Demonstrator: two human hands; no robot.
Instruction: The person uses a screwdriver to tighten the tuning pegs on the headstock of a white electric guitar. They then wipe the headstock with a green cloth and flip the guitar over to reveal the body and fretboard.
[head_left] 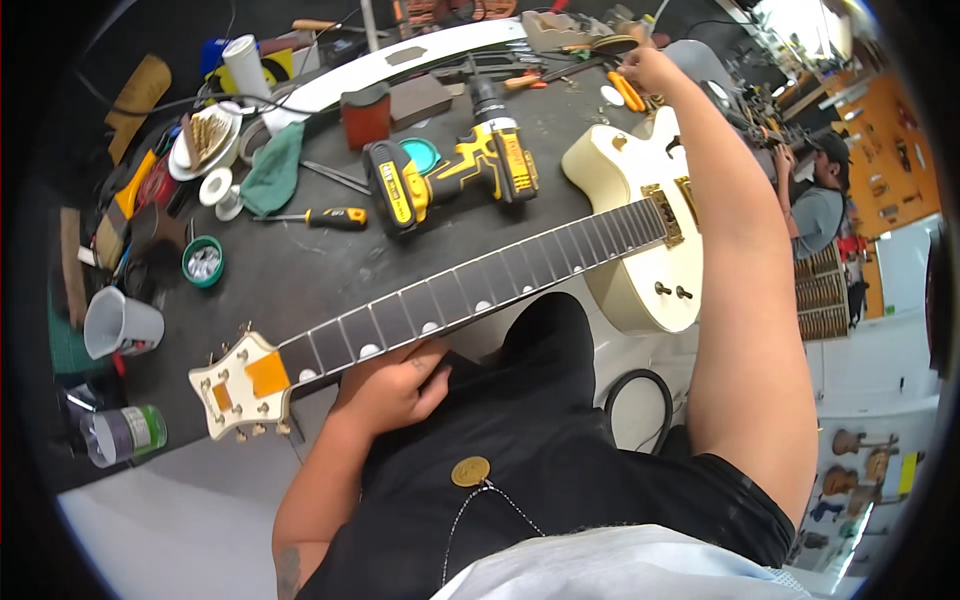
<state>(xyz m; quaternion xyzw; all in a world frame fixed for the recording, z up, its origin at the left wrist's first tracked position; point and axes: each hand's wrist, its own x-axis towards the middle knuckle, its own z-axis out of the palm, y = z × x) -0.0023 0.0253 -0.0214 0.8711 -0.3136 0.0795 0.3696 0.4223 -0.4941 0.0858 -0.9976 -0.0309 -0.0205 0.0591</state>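
Note:
A cream electric guitar (630,285) without strings lies across the near side of the bench, body to the right. Its dark fretboard (470,283) runs left to a headstock (243,385) with orange patches on its face. My left hand (392,385) is curled closed against the underside of the neck near the headstock, some fingers hidden by it. Stretched over the guitar body, my right arm reaches the far right of the bench. There my right hand (650,72) has its fingers drawn together beside orange-handled pliers (627,92); what they hold is too small to tell.
A yellow-black cordless drill (495,150) stands behind the neck, near a screwdriver (335,218) and green cloth (275,172). Leftward are a teal cup of metal bits (204,262), a plastic cup (122,322) and a jar (125,435). Another person (822,190) works at right.

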